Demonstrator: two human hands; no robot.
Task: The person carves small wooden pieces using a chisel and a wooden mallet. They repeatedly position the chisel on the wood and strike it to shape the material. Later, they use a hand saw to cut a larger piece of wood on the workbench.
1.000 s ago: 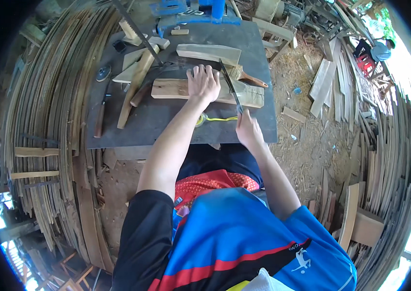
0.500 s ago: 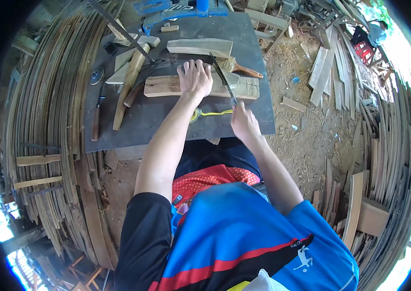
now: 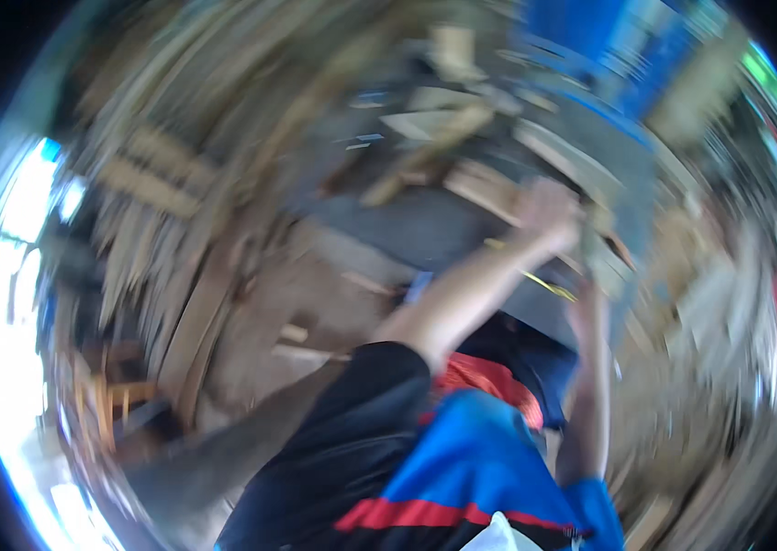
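Motion blurs the whole view. My left hand [image 3: 549, 219] presses down on a pale wooden block [image 3: 483, 190], its fingers bent over the top and smeared. Close to the block's right part is my right hand [image 3: 588, 298], closed around the handle of a hand saw [image 3: 586, 246]. The saw's blade shows only as a dim streak pointing away from me, and its contact with the wood cannot be made out. A yellow tape measure strip [image 3: 549, 286] lies on the near side of the block. Beyond the block rests another wood piece [image 3: 567, 154].
The dark tabletop [image 3: 379, 234] also carries a long wooden stick [image 3: 425, 156] and a brush [image 3: 620, 250] with an orange-brown handle. Something blue [image 3: 581, 37] stands at the far edge. Stacked planks [image 3: 168, 184] line the left side, with wooden stools [image 3: 117, 404] at lower left.
The view has swung sharply: the table and my hands now appear farther right and tilted, and everything is blurred. My left hand stays on the block, my right hand beside it.
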